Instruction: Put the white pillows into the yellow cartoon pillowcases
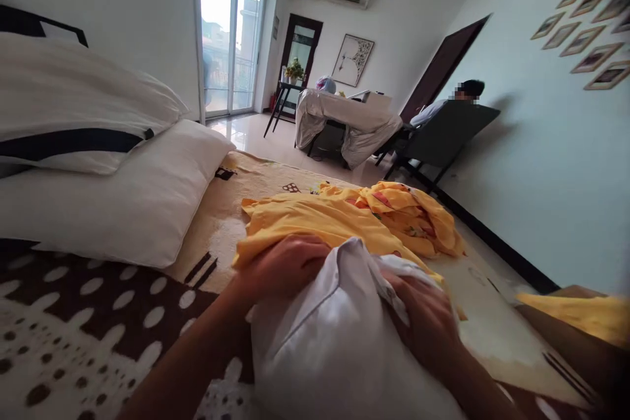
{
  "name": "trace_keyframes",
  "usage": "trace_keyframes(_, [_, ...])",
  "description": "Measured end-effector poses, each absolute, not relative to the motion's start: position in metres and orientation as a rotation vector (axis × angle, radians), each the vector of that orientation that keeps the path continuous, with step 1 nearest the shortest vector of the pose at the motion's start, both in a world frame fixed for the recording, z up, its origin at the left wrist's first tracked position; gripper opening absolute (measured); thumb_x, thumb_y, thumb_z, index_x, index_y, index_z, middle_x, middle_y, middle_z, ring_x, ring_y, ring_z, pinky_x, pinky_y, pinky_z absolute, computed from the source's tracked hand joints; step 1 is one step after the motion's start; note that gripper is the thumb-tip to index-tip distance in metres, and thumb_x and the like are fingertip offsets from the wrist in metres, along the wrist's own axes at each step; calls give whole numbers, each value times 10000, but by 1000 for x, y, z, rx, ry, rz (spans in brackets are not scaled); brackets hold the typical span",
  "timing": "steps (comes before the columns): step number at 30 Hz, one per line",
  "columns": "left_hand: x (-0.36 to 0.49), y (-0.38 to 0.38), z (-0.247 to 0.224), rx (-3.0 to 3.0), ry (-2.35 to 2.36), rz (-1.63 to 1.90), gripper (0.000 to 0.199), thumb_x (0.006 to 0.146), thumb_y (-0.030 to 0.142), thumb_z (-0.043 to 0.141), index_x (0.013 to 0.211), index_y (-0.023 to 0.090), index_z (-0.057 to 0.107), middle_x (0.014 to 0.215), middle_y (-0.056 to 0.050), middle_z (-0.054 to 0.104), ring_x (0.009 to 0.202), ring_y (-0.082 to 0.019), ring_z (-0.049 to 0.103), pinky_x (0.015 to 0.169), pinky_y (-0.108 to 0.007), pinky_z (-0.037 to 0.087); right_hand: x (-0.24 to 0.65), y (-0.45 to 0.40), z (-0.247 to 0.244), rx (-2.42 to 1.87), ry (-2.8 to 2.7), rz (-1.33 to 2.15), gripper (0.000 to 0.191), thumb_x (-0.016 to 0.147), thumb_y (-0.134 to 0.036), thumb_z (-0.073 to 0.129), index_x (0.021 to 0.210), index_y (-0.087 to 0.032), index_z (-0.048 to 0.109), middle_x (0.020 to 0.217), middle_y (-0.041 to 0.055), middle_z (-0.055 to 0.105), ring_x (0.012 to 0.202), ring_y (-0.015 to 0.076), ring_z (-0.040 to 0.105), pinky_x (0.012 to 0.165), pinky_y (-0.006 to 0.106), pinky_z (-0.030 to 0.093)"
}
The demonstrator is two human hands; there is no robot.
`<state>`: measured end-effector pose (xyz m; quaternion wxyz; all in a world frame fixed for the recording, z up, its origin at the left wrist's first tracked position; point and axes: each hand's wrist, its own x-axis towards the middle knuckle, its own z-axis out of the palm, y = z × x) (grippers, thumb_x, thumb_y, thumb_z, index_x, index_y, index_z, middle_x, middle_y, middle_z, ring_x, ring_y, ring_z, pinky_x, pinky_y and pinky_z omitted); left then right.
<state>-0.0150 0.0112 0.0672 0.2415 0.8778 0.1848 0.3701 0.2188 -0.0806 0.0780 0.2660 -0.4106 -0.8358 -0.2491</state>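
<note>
Two hands of ours close on a white pillow [339, 348], one from each side, with its raised, peaked corner standing up between them. Our left hand [290, 266] is curled against the pillow's upper left, knuckles uppermost; the near edge of a yellow cloth [295, 216] reaches its fingers, though we cannot tell whether any of that cloth is gripped too. Our right hand [426, 308] holds the upper right side, its fingers partly hidden by a loose fold of white fabric. The pillow itself bulges toward us, between our forearms.

The yellow cloth lies just beyond both hands, fairly flat on the left and bunched in a red-patterned heap [411, 213] on the right. Beneath it we see a beige patterned blanket [209, 243], and nearer us a brown-and-white spotted cover [88, 321]. To our left, well apart from the hands, two larger white pillows [162, 190] are stacked, the upper one with a black band. Another piece of yellow fabric [581, 315] shows at the right edge. Farther off stand a draped table [315, 111] and a dark chair [447, 134] with a person [470, 88] seated in it.
</note>
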Motion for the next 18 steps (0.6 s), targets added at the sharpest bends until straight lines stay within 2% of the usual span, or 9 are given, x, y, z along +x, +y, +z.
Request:
trace_keyframes(2, [-20, 23, 63, 2472, 498, 984, 182, 896, 197, 520, 942, 200, 696, 1023, -8, 685, 966, -148, 588, 926, -272, 415, 220, -89, 67, -1189, -2312, -668, 236, 826, -91, 406, 983, -160, 568, 676, 26, 660, 599, 153, 618, 534, 240, 391])
trace_keyframes(5, [-24, 31, 51, 2520, 541, 903, 226, 893, 265, 553, 1088, 238, 664, 1159, -12, 642, 1077, -158, 558, 989, -297, 368, 213, -101, 59, -1313, -2469, -571, 254, 782, -46, 369, 882, -178, 561, 588, -6, 625, 502, 146, 590, 497, 251, 333])
trace_keyframes(10, [-21, 23, 48, 2668, 647, 849, 396, 822, 379, 634, 1189, 235, 600, 1223, -46, 589, 1144, -211, 514, 1025, -362, 329, 190, -112, 64, -1608, -2663, -445, 256, 720, 0, 412, 773, -210, 548, 600, -26, 639, 495, 157, 594, 489, 283, 258])
trace_keyframes(13, [-17, 14, 49, 2769, 728, 808, 302, 835, 324, 613, 1109, 195, 616, 1160, -77, 600, 1103, -233, 521, 988, -405, 341, 177, -109, 69, -1679, -2647, -542, 229, 721, -9, 455, 768, -208, 558, 592, -24, 631, 508, 158, 583, 492, 293, 242])
trace_keyframes(15, [-12, 14, 44, 2803, 744, 801, 207, 874, 274, 561, 1041, 173, 632, 1137, -92, 607, 1070, -230, 535, 954, -406, 360, 168, -106, 72, -1637, -2568, -699, 222, 730, -16, 466, 789, -199, 576, 665, -2, 656, 555, 155, 582, 513, 287, 270])
trace_keyframes(18, [-4, 22, 30, 2711, 780, 894, 158, 884, 217, 532, 956, 173, 666, 1057, -68, 650, 995, -210, 574, 917, -366, 396, 159, -103, 77, -1475, -2410, -1005, 277, 792, -38, 451, 977, -167, 611, 1023, 97, 676, 726, 175, 599, 607, 286, 364])
